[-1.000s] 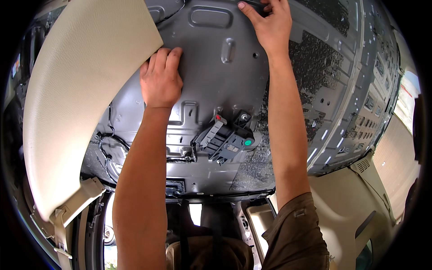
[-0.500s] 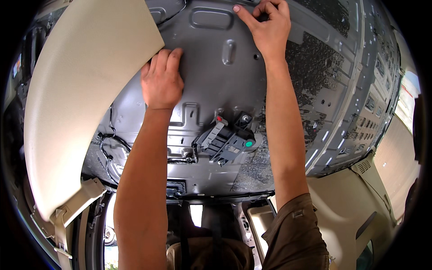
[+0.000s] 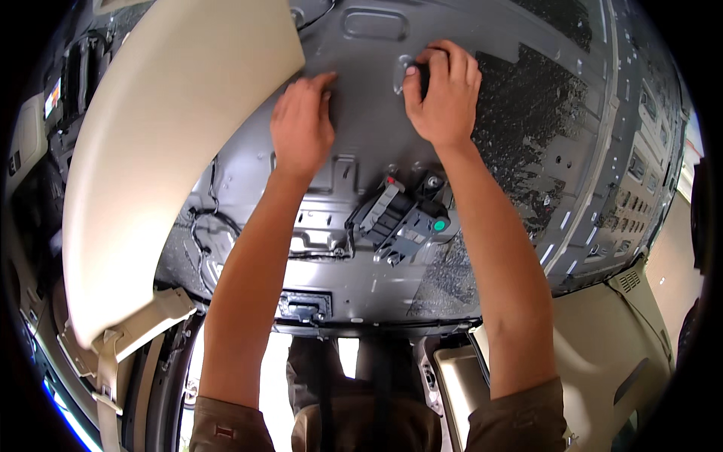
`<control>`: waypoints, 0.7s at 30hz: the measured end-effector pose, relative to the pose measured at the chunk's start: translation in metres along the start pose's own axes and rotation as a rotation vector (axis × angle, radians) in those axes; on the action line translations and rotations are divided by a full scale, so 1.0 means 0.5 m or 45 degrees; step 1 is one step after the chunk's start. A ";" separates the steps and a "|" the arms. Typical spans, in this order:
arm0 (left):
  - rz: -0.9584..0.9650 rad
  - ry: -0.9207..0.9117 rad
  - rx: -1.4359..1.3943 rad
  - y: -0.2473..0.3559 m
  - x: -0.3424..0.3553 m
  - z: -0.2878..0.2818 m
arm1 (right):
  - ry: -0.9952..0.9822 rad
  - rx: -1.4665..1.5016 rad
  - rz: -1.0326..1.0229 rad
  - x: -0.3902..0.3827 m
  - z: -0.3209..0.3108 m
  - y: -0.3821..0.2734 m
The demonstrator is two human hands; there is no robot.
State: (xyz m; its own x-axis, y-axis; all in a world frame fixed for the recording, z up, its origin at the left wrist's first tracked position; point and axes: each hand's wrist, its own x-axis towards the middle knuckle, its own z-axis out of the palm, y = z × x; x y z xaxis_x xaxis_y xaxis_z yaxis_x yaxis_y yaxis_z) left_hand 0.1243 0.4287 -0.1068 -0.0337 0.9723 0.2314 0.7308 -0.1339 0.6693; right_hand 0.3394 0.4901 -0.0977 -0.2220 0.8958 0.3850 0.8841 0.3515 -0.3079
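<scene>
Above a bare grey metal panel (image 3: 361, 90), both of my hands are palm down with the thumbs toward each other. My left hand (image 3: 303, 126) is open, fingers loosely bent, beside the edge of a large tan padded seat part (image 3: 162, 128). My right hand (image 3: 446, 98) has curved fingers with the thumb apart from them, near a small oblong dent in the panel. A dark patch shows between thumb and fingers; I cannot tell if it is shadow or a thing. Nearer than the hands, a black module (image 3: 403, 218) with a red tip and a green dot sits on the panel.
Dark wiring (image 3: 202, 233) runs along the panel left of the module. Rough black matting (image 3: 527, 128) covers the metal at right. A tan seat belt (image 3: 111, 373) hangs at lower left. Tan trim with a vent grille (image 3: 629, 281) lies at lower right.
My right hand has drawn back toward me from the far part of the panel. My left hand has come away from the seat part's edge, slightly to the right. The view has shifted slightly.
</scene>
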 end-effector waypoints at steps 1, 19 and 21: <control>-0.040 -0.015 -0.154 0.007 -0.008 0.000 | 0.032 -0.005 -0.023 0.016 0.007 0.004; -1.211 0.000 -2.448 0.144 0.062 0.000 | -0.017 0.300 -0.300 0.007 -0.008 0.022; -1.207 -0.012 -2.432 0.151 0.057 0.016 | -0.048 0.341 -0.323 -0.005 -0.012 0.026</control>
State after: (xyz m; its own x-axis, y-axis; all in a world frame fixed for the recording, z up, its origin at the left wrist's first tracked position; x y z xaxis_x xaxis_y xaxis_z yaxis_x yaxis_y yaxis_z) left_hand 0.1840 0.4480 -0.0551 0.1243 0.8450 -0.5202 -0.9169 0.2982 0.2654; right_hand 0.3540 0.4908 -0.0975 -0.4397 0.7788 0.4472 0.6611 0.6178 -0.4258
